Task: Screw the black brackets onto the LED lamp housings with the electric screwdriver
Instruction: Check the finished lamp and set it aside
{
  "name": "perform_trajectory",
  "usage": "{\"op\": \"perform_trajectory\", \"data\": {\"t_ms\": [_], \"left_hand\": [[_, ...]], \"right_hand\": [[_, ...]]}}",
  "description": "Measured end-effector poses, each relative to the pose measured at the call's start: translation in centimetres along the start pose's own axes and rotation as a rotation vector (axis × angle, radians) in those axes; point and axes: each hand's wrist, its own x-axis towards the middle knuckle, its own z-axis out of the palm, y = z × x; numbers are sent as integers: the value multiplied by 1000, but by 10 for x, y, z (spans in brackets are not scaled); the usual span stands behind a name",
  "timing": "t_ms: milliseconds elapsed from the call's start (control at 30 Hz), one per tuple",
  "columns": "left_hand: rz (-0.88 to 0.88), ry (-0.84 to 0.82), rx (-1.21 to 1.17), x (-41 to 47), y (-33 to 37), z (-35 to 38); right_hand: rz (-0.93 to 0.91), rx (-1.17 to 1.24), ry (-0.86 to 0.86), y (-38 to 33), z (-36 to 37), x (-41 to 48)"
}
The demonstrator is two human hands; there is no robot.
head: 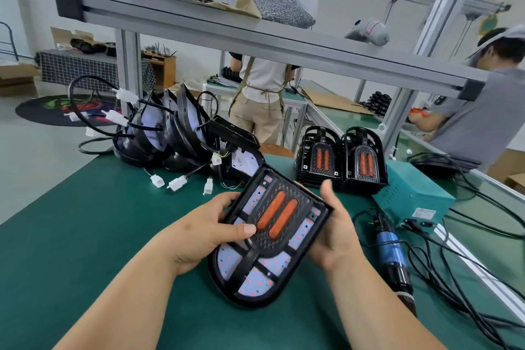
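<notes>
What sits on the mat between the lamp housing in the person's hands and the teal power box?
In the head view, mostly the right hand gripping the lamp housing, then bare green mat crossed by a black cable up to the teal power box.

two bare forearms, no sleeves, gloves or rings

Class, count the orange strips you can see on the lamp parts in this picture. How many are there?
6. Two on the bracket held in both hands, two on the left stack behind, two on the right stack. Lower pieces in the stacks may hide more.
</notes>
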Motion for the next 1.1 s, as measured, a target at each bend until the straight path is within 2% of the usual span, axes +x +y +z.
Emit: {"op": "perform_trajectory", "data": {"t_ms": [67,200,300,367,467,633,667,700,767,833,900,967,1033,1100], "left_hand": [[27,96,-84,7,-5,-2],[75,332,-56,18,-13,2],[102,465,-6,20,-16,13],[102,485,10,18,-16,19],[70,450,49,16,-15,20],[-170,385,213,9,-5,3],[-180,410,289,7,-4,-1],[-174,432,463,5,-3,-5],[-144,496,946,3,0,-12],[-115,583,1142,0,4,-11],[-53,638,1078,1,5,-10],[21,669,873,7,-2,-5],[51,673,438,15,-9,3],[20,567,7,20,-12,16]], "right_hand": [[-17,82,2,4,0,0],[39,-83,-124,31,11,-8],[-60,-93,-135,50,26,-14],[-163,-125,-10,54,31,-14],[-263,-193,51,53,27,-12],[-363,-284,183,42,12,-9],[-379,-293,186,40,9,-9],[-390,-309,183,38,7,-9],[-402,-334,172,36,3,-10],[-403,-316,173,35,3,-10],[-380,-227,170,35,7,-10],[-335,-105,143,34,11,-11],[-300,-28,105,34,16,-12],[-294,-16,61,37,21,-14]]}}
